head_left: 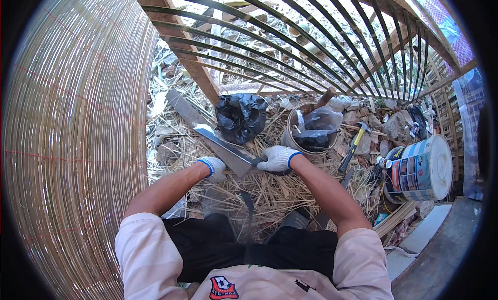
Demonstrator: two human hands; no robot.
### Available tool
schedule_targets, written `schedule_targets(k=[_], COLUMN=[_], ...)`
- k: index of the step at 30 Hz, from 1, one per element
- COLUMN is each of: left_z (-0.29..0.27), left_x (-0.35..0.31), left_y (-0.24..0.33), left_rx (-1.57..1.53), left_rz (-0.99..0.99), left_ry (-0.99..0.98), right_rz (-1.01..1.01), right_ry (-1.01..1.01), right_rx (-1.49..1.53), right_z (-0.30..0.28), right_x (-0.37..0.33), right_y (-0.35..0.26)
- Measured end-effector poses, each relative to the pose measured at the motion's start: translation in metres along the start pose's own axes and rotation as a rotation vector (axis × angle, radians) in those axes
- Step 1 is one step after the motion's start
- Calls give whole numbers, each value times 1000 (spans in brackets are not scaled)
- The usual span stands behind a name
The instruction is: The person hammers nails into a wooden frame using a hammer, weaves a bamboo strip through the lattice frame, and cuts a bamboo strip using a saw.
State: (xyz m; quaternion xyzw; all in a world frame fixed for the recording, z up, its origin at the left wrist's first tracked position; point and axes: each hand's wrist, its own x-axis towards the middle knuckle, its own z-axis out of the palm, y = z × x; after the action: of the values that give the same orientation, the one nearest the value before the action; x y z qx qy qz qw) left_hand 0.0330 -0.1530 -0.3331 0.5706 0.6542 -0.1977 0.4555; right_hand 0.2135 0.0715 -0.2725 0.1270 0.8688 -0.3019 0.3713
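Observation:
My right hand [278, 159], in a white knit glove with a blue cuff, is closed round the black handle of a handsaw. The dark saw blade [228, 148] points away to the far left, lying along a narrow grey board [185, 109]. My left hand [213, 168], gloved the same way, grips the near left edge of that board; its fingertips are partly hidden. Beside the blade, near its far end, is a small white patch [204, 128] that I cannot make out. A black plastic bag [240, 118] sits just beyond the saw.
A bucket [291, 135] holding plastic bags stands ahead, with a yellow-handled hammer [355, 144] to its right. A large paint bucket [420, 168] lies tipped at the right. A bamboo-slat screen [78, 123] walls the left; a slatted wooden frame [207, 84] rises ahead. Straw and stones cover the ground.

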Motion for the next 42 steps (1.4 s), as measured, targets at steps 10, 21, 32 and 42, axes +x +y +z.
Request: schedule_targets(k=[10, 21, 32, 42], left_z=[-65, -108, -88, -113], left_x=[-26, -34, -21, -31], left_y=[33, 46, 40, 48], left_rx=[59, -26, 114, -43], left_rz=[-16, 31, 55, 195], left_ry=[-191, 374, 244, 373], right_rz=[39, 0, 106, -93], right_ry=[405, 498, 293, 103], right_rx=[181, -154, -73, 957], right_z=[6, 15, -2, -18], right_x=[39, 83, 58, 43], right_y=[-10, -18, -15, -17])
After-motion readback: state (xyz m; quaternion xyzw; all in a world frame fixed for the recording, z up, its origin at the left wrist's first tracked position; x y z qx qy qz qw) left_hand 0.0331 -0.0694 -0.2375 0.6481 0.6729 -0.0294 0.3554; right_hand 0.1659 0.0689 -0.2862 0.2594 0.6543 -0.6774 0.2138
